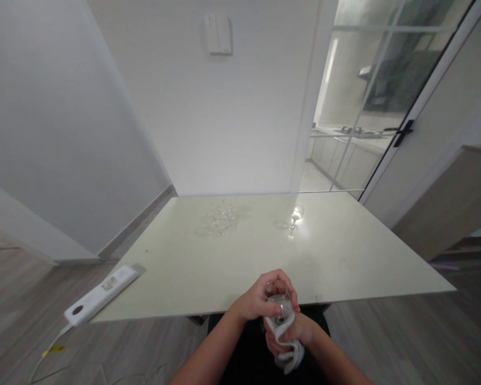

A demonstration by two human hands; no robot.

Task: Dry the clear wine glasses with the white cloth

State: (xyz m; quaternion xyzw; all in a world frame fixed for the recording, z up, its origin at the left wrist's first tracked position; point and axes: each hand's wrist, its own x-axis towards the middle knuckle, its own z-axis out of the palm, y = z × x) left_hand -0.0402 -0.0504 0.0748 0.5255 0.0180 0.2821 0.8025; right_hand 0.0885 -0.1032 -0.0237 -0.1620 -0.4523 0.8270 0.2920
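Observation:
Just over the table's near edge, my left hand (264, 299) is wrapped round a small clear drinking glass (279, 302), its fingers curled about the rim and bowl. Below it, my right hand (294, 331) is closed on a white cloth (291, 342) that is bunched against the lower part of the glass. The cloth's loose end hangs under my right hand. Whether the glass has a stem cannot be seen, because the cloth and fingers cover its lower end.
On the white table (176, 267), several clear glasses (223, 218) stand grouped at the back left. One stemmed glass (296, 215) is at the back right. A white power strip (102, 294) juts over the left edge, its cable trailing to the floor. A wall rises behind.

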